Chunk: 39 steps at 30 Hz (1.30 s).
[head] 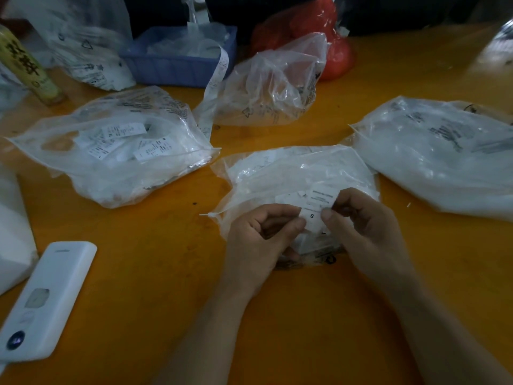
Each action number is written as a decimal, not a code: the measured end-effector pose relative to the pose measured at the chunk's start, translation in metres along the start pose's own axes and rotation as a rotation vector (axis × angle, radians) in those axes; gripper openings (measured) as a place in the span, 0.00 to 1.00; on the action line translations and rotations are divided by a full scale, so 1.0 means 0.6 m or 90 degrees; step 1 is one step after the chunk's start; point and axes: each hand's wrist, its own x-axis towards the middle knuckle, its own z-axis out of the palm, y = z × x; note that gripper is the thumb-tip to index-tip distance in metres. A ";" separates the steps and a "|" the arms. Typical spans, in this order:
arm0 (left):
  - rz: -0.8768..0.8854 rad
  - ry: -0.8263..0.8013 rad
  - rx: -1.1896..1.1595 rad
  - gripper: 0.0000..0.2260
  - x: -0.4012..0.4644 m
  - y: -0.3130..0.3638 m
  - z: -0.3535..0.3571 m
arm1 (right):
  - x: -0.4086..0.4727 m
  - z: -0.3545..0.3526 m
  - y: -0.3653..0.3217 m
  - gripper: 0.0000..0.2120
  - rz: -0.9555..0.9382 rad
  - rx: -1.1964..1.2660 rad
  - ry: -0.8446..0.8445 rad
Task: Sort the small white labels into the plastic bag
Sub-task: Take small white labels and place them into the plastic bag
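Observation:
A small white label (pixel 313 216) marked "S" is pinched between my left hand (pixel 261 234) and my right hand (pixel 361 226), just above a clear plastic bag (pixel 294 173) of white labels lying in the middle of the orange table. My left thumb and fingers grip its left edge. Thumb and forefinger of my right hand pinch its right edge, together with a second printed label (pixel 322 196) that sticks up behind. Part of the bag's near end is hidden under both hands.
More clear bags of labels lie to the left (pixel 116 151), right (pixel 444 157) and behind (pixel 272 84). At the back stand a blue tray (pixel 177 65), a red bag (pixel 333 43) and a yellow bottle (pixel 27 65). A white device (pixel 47 298) lies front left.

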 end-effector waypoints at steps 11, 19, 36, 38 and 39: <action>-0.011 0.009 0.009 0.12 0.001 -0.005 -0.004 | -0.002 0.008 0.003 0.11 -0.049 -0.093 0.061; 0.000 0.014 0.034 0.10 0.000 -0.008 -0.005 | -0.003 0.009 0.001 0.09 -0.045 -0.129 0.015; 0.055 0.092 0.219 0.10 -0.006 0.017 0.011 | 0.002 0.002 -0.005 0.05 -0.018 -0.105 0.134; 0.093 0.147 0.273 0.10 -0.013 0.038 0.004 | 0.001 0.003 0.000 0.11 -0.024 -0.103 0.146; 0.123 0.190 0.298 0.10 -0.013 0.055 -0.007 | 0.002 0.004 0.003 0.10 -0.027 -0.114 0.145</action>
